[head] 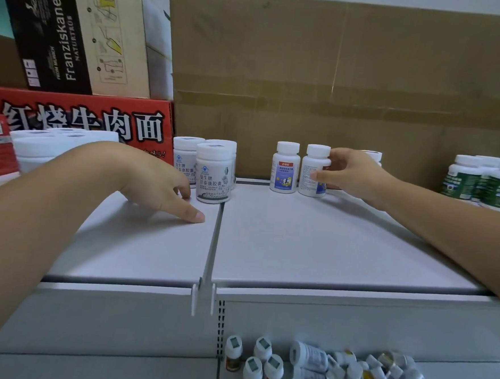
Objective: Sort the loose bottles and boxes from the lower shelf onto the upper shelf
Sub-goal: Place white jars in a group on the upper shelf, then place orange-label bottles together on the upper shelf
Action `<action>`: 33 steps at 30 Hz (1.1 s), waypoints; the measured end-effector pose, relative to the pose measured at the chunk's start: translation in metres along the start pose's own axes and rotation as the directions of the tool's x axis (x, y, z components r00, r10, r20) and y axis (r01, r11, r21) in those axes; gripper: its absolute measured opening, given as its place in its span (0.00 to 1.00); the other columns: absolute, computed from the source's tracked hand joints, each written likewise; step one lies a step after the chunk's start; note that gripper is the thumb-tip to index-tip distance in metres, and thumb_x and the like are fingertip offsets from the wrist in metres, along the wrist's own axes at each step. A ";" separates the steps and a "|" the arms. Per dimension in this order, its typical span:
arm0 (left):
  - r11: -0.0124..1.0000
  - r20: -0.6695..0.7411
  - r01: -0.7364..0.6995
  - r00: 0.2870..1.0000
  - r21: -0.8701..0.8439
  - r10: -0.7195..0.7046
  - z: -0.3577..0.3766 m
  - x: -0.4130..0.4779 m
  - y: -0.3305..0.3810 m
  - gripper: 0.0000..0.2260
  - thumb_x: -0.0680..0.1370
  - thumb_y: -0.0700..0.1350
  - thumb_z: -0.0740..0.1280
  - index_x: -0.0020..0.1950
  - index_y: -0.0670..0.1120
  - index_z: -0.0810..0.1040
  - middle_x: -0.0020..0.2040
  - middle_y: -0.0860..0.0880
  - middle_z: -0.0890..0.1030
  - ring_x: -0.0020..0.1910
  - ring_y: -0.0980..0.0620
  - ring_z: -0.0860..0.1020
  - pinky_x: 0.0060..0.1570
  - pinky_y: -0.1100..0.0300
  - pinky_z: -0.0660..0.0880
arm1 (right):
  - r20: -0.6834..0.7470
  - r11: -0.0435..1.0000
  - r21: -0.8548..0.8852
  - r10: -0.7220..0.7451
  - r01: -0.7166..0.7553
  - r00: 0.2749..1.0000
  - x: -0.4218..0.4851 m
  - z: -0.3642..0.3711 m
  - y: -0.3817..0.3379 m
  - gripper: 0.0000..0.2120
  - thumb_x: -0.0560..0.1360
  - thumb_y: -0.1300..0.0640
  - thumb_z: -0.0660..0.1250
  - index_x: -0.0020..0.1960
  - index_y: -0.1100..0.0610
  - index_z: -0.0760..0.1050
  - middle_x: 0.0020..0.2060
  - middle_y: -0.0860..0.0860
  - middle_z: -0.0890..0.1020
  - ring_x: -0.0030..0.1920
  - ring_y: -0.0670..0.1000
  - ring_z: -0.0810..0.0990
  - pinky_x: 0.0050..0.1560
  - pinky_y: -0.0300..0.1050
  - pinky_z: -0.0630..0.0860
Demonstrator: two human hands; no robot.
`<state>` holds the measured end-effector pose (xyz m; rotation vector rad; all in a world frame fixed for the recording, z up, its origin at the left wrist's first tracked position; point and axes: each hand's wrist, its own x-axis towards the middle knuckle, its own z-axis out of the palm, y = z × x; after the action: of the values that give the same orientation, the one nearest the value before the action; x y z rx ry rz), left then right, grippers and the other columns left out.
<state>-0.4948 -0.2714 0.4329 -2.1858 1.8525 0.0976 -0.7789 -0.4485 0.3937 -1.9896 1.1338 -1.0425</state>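
On the upper shelf [312, 247] my right hand [350, 174] grips a white bottle [310, 175] with a blue label, standing upright beside a matching bottle [285, 168]. My left hand [157, 183] rests on the shelf with fingers loosely curled, its fingertips touching the surface next to a group of white jars [214, 173] with green print. It holds nothing. Down on the lower shelf [97, 371] lies a pile of loose white bottles [348, 373], some upright, some on their sides.
Green-labelled bottles [486, 183] stand at the right of the upper shelf, large white jars [53, 149] at the left. A cardboard sheet [338, 92] backs the shelf. A red carton [79, 118] and a Franziskaner box [76, 35] are stacked at the back left.
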 end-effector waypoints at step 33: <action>0.810 -0.655 -0.549 0.693 -0.208 0.301 0.072 -0.138 0.075 0.17 0.77 0.62 0.64 0.61 0.54 0.77 0.54 0.57 0.77 0.50 0.57 0.76 0.51 0.58 0.71 | 0.082 0.749 -0.647 -0.116 0.141 0.990 -0.256 -0.011 -0.074 0.11 0.79 0.47 0.64 0.58 0.47 0.81 0.54 0.45 0.81 0.49 0.43 0.77 0.55 0.43 0.72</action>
<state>-0.5834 -0.1317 0.3830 -2.1001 2.9369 -0.1730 -0.8409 -0.1896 0.3735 -2.6497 1.5033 -0.7106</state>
